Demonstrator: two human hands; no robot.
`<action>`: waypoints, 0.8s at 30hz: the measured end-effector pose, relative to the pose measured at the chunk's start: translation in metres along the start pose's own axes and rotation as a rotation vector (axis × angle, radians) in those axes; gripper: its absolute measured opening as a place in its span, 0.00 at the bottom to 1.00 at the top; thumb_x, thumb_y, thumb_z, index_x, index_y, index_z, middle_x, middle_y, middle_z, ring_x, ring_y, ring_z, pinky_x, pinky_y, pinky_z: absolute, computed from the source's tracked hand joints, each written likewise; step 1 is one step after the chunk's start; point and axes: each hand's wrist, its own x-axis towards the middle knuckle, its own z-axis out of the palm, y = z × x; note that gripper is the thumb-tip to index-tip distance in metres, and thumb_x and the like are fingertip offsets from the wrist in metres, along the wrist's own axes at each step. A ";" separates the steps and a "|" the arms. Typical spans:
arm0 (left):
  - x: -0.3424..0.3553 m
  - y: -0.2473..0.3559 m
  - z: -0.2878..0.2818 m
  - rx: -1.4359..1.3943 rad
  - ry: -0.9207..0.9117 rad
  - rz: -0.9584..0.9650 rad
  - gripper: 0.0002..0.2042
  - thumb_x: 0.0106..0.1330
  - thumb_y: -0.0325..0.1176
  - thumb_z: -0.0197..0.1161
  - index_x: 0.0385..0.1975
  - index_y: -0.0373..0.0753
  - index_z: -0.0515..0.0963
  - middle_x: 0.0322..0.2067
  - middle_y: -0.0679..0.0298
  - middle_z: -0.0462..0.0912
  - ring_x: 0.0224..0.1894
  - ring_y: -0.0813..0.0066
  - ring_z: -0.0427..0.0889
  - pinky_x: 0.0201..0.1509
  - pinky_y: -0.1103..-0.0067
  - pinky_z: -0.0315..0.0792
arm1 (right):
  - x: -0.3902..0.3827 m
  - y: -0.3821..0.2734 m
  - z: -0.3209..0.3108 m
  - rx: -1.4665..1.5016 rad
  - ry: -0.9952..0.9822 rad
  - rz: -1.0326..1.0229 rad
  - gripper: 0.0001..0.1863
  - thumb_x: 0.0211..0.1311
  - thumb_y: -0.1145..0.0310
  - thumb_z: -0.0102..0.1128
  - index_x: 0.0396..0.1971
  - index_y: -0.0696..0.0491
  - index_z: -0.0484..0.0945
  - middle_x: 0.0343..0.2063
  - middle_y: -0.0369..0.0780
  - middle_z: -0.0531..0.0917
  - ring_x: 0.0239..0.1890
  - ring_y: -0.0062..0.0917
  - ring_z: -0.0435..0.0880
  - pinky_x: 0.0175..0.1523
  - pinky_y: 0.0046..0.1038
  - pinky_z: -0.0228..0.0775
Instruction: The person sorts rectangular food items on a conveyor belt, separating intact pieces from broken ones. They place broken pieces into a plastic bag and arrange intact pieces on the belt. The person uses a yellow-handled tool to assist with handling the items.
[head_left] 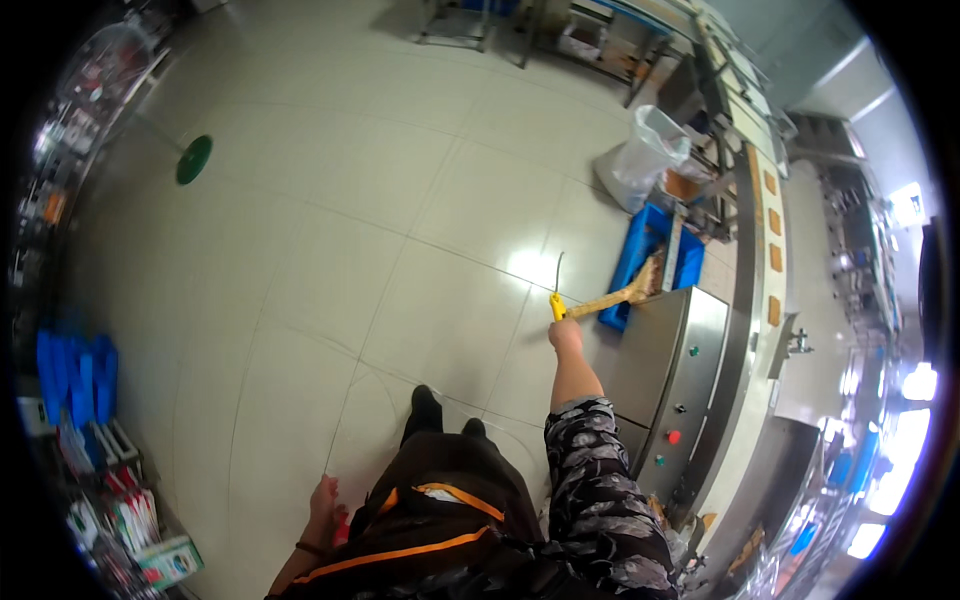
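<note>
My right hand (565, 337) reaches out ahead on the right, closed around the yellow handle (557, 305) of a tool. A thin, dark, slightly curved piece sticks up from that handle. Beside the handle, a long tan strip (605, 302) runs from my hand to the blue crate (622, 266) on the floor, widening at that end. Whether my fingers also grip the strip is hidden. My left hand (324, 498) hangs low by my dark apron (440, 470), fingers curled, with a small red thing (341, 527) at its palm side that I cannot make out.
A steel cabinet (650, 350) with buttons stands close on the right, beside a long conveyor line carrying flat brown pieces (774, 257). Behind the crate is a bin with a clear bag (645, 155). A green round base (194, 160) and blue bins (78, 375) stand left.
</note>
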 end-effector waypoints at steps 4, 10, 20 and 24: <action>0.027 0.091 0.027 0.148 -0.005 0.118 0.18 0.69 0.55 0.49 0.43 0.48 0.74 0.41 0.71 0.72 0.44 0.76 0.68 0.47 0.68 0.65 | 0.007 0.035 -0.019 -0.334 -0.267 -0.086 0.15 0.63 0.65 0.53 0.46 0.56 0.77 0.46 0.46 0.83 0.51 0.39 0.82 0.51 0.37 0.76; 0.043 0.254 0.115 0.288 -0.030 0.276 0.19 0.69 0.56 0.50 0.46 0.48 0.74 0.42 0.72 0.73 0.47 0.78 0.67 0.49 0.71 0.64 | 0.025 0.060 -0.069 0.180 0.159 0.242 0.20 0.60 0.56 0.61 0.43 0.56 0.79 0.40 0.50 0.84 0.47 0.42 0.83 0.50 0.40 0.75; -0.033 0.375 0.410 0.606 -0.288 0.332 0.23 0.70 0.55 0.48 0.51 0.43 0.72 0.53 0.69 0.73 0.55 0.74 0.67 0.52 0.68 0.64 | 0.007 0.091 -0.191 1.425 0.537 0.295 0.17 0.64 0.64 0.58 0.47 0.55 0.66 0.29 0.39 0.77 0.14 0.23 0.75 0.15 0.24 0.64; -0.060 0.401 0.522 0.749 -0.523 0.488 0.22 0.71 0.54 0.49 0.49 0.40 0.73 0.52 0.68 0.74 0.55 0.74 0.68 0.51 0.69 0.64 | -0.022 0.138 -0.213 1.603 0.632 0.340 0.13 0.66 0.64 0.55 0.45 0.53 0.67 0.28 0.37 0.75 0.09 0.18 0.67 0.12 0.20 0.60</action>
